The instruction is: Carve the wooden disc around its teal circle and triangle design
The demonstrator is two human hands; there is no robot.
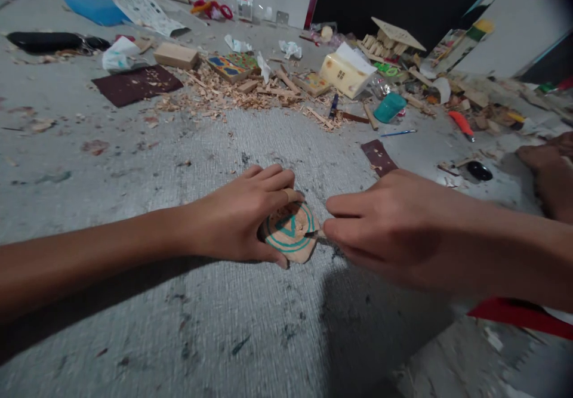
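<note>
A thin, roughly round wooden piece (298, 253) lies flat on the grey textured surface, painted with teal rings and a teal angular mark. My left hand (250, 213) grips it from the left, with the thumb at its near edge and the fingers curled over its far edge. Small wood chips sit on its face. My right hand (380, 225) is closed round a small carving tool (317, 233). The tool's thin dark tip touches the right part of the painted face; its handle is mostly hidden in my fingers.
Wood shavings (215, 93) spread across the back, among a wooden block (176, 55), brown sandpaper (136, 85), a cream model house (347, 74) and a teal container (389, 107). A smaller sandpaper piece (378, 156) lies beyond my right hand. Another person's hand (544, 153) rests at far right.
</note>
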